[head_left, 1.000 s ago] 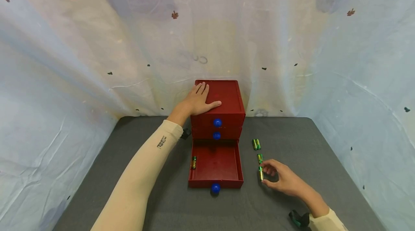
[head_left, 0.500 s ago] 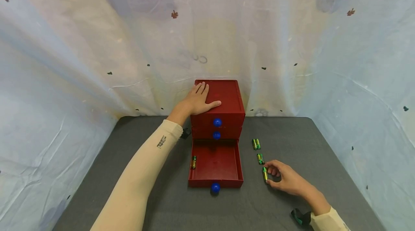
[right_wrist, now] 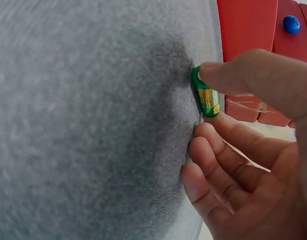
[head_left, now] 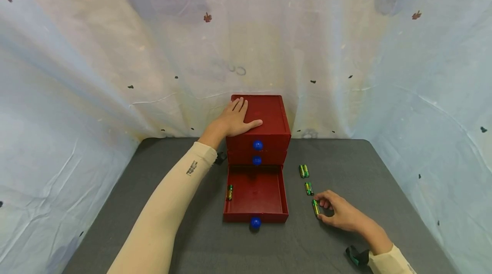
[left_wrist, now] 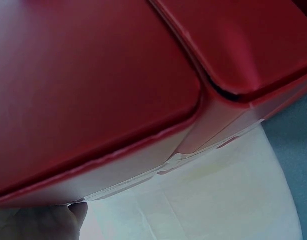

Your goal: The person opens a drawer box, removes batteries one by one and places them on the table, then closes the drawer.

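With fingers spread, my left hand (head_left: 233, 121) rests on the top left of a red drawer cabinet (head_left: 269, 114); in the left wrist view only a dark bit of hand shows below the cabinet's red panels (left_wrist: 93, 100). The lowest drawer (head_left: 257, 190) is pulled out, and a battery (head_left: 229, 193) lies along its left wall. To the right of it, my right hand (head_left: 340, 212) pinches a green and gold battery (head_left: 315, 208) low at the table, thumb on one end and index finger at the other. The right wrist view shows this battery (right_wrist: 208, 97) under the thumb.
Two pairs of batteries, a farther pair (head_left: 304, 171) and a nearer pair (head_left: 309, 188), lie on the grey table (head_left: 346, 163) beyond my right hand. Blue knobs (head_left: 255, 222) stick out from the drawers. A pale curtain (head_left: 184, 52) hangs behind and around the table.
My right hand has shifted slightly right with the battery, away from the drawer, and then barely moved. My left hand has stayed where it was on the cabinet.
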{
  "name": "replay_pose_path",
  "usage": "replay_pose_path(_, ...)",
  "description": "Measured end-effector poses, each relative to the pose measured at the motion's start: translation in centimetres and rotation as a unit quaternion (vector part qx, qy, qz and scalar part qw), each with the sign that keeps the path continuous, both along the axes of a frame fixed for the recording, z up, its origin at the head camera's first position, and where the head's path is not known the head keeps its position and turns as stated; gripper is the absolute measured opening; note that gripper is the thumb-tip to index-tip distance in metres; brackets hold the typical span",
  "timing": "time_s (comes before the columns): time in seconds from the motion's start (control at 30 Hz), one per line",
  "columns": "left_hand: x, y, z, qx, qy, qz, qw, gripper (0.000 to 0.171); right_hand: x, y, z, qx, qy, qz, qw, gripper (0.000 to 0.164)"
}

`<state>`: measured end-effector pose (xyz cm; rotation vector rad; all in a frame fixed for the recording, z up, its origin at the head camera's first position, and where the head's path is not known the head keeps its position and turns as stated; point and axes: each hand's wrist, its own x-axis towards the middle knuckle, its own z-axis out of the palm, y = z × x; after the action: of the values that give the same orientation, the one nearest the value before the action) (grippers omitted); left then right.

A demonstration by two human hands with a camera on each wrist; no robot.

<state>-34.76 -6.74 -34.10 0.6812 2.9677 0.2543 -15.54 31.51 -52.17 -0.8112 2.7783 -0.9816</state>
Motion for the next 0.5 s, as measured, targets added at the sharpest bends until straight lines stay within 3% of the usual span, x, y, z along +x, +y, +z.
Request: replay_pose_path(0.5, -0.26, -0.06, -0.24, 0.007, -0.003, -0.003, 1.0, 0.105, 0.28, -0.24, 0.42, -0.006, -0.006, -0.016, 1.0, 0.049)
